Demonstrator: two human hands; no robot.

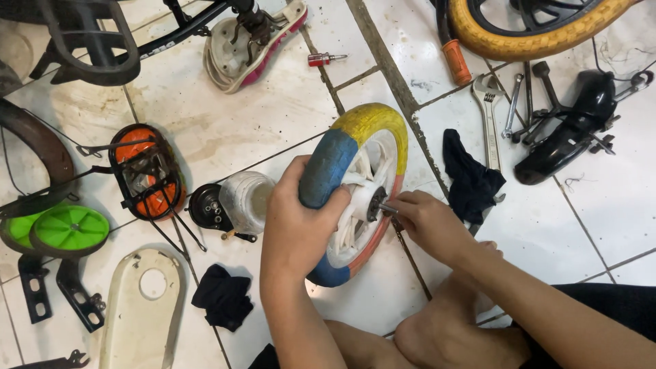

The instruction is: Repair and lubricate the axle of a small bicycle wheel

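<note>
We hold the small multicoloured wheel (355, 191) upright mid-floor, our left hand (297, 229) wrapped closed around its blue tyre section, our right hand (427, 222) pinching the axle (387, 208) at the white hub, black rag (470, 179) just beside.

Tiled floor (260, 102), scattered tools, bicycle parts

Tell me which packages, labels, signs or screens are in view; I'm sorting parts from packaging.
Jar: the only container, whitish plastic, lying on its side on the tiled floor, left of the small wheel held by the left hand.
No labels, signs or screens show.
</note>
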